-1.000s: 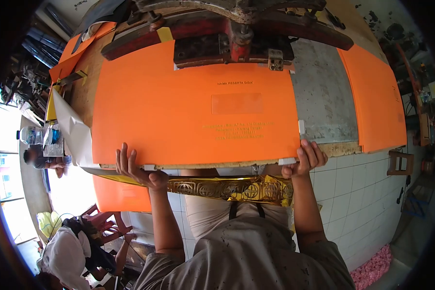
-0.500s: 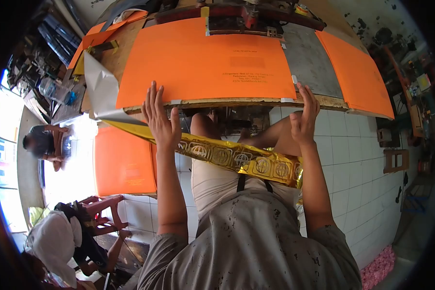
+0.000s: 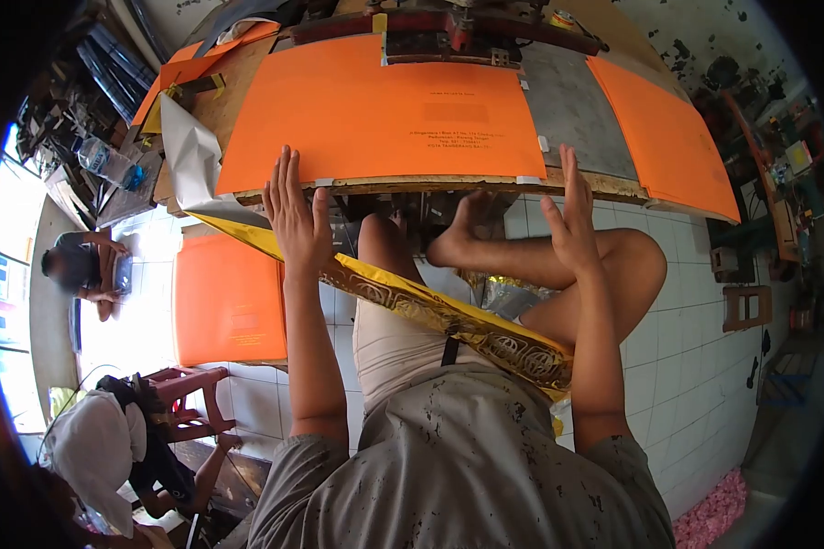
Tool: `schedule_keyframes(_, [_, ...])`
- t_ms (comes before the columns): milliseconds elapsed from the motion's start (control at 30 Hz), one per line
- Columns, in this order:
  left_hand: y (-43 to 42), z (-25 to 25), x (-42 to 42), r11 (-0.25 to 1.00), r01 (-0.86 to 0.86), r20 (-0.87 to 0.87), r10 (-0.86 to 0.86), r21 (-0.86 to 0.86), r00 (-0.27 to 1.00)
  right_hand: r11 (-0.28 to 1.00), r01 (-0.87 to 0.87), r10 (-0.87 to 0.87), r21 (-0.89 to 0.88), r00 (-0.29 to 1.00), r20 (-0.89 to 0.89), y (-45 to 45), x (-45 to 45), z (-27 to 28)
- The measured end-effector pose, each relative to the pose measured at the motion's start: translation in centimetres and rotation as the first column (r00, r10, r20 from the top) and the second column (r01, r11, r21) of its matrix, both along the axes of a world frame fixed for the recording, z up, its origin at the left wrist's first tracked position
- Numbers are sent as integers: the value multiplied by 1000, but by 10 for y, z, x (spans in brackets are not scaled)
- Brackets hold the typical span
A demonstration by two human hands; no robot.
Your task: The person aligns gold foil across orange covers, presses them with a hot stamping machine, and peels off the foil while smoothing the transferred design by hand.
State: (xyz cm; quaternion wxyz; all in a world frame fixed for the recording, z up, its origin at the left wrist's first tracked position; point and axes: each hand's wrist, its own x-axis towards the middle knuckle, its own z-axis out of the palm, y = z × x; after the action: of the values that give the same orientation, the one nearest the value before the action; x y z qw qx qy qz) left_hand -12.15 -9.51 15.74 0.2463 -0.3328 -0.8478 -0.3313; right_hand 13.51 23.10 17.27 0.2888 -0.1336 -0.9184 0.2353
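White tiles (image 3: 677, 302) spread beneath your worktable (image 3: 604, 187), where a printed orange sheet (image 3: 375, 114) lies on the near side of the press (image 3: 453, 35). Your left hand (image 3: 299, 220) and right hand (image 3: 577, 224) are open, fingers extended, near its near edge; patterned gold foil (image 3: 412, 305) crosses your lap.

The far sheet (image 3: 375, 114) is orange with small dark lettering toward its right; the stack (image 3: 664, 142) at far right and the pile (image 3: 227, 297) at left share that orange. The foil strip (image 3: 407, 303) shines gold, patterned with a row of round emblems. Nearest, the shirt (image 3: 439, 457) is grey with dark specks, the shorts (image 3: 381, 352) beige; the stool (image 3: 183, 389) at left is maroon.
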Motion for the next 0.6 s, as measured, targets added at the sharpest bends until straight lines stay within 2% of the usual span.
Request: schedule_keyframes(600, [10, 1, -2, 999, -37, 9, 37, -18, 999, 981, 78, -54, 178, 989, -138, 6, -16, -28])
